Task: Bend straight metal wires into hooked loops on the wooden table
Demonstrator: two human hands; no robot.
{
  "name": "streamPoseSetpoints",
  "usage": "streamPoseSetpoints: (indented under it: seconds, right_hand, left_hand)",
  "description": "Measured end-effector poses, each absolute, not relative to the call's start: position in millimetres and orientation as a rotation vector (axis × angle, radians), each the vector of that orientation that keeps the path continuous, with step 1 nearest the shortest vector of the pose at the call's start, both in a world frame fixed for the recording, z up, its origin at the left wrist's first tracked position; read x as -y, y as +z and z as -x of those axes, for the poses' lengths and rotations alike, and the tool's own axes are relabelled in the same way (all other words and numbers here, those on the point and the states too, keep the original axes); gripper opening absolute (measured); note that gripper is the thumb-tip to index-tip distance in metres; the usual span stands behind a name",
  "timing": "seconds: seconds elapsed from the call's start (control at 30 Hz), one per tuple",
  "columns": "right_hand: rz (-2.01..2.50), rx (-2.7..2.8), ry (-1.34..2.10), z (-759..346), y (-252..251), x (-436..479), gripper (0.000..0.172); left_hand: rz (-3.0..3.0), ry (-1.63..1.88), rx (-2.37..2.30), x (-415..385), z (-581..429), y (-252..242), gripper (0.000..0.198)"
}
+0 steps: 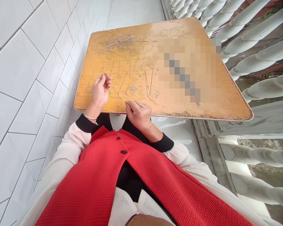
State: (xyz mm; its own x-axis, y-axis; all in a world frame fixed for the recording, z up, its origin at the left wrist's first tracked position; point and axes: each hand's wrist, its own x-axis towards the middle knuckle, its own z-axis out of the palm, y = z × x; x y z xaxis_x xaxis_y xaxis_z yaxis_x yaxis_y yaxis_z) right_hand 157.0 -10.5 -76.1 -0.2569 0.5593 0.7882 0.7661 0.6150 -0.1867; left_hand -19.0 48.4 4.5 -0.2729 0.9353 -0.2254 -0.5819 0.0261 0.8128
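Observation:
My left hand [100, 91] hangs over the near left part of the orange-brown wooden tabletop [202, 106], its fingers curled together above thin pale wire shapes. Nothing shows in it. My right hand [138, 114] rests at the table's near edge, pinching a thin pale wire [119, 94] that runs up and left from its fingertips. Looped wire figures [124, 83] lie in rows on the wood, and a tangled wire bundle [120, 44] sits farther back. A blurred patch [188, 69] hides the table's right part.
White tiles [25, 94] cover the wall or floor on the left. White turned balusters [257, 44] line the right side beyond the table's right edge. A red waistcoat [122, 179] over a pale blouse fills the lower view, with a bangle [90, 117] on my left wrist.

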Motion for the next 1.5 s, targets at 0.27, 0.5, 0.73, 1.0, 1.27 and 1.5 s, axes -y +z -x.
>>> streamPoseSetpoints:
  seconds: [0.27, 0.5, 0.73, 1.0, 1.27, 1.5]
  right_hand:
    - [1.077, 1.91, -0.295, -158.7, -78.1, 9.6, 0.031]
    - [1.102, 1.86, -0.271, -158.3, -76.9, 8.2, 0.031]
    - [1.157, 1.891, -0.223, -155.1, -74.1, 7.2, 0.034]
    - [1.071, 1.738, 0.201, -158.2, -64.4, 8.2, 0.026]
    - [0.845, 1.007, 1.316, -149.6, -50.5, 2.7, 0.04]
    - [0.784, 0.911, 1.321, -136.7, -59.4, 1.2, 0.043]
  left_hand:
    - [-0.331, 1.68, -0.878, -53.7, 37.2, 12.8, 0.035]
    - [-0.468, 1.718, -0.891, -43.7, 48.9, 9.9, 0.031]
    - [-0.536, 1.426, -1.027, -14.4, 17.8, -5.6, 0.017]
    - [-0.653, 1.388, -1.09, -13.3, 9.3, 0.7, 0.014]
    - [-0.514, 1.481, -1.016, -3.9, -0.1, 4.5, 0.018]
    - [-0.52, 1.493, -0.967, 2.5, -8.5, -3.7, 0.018]
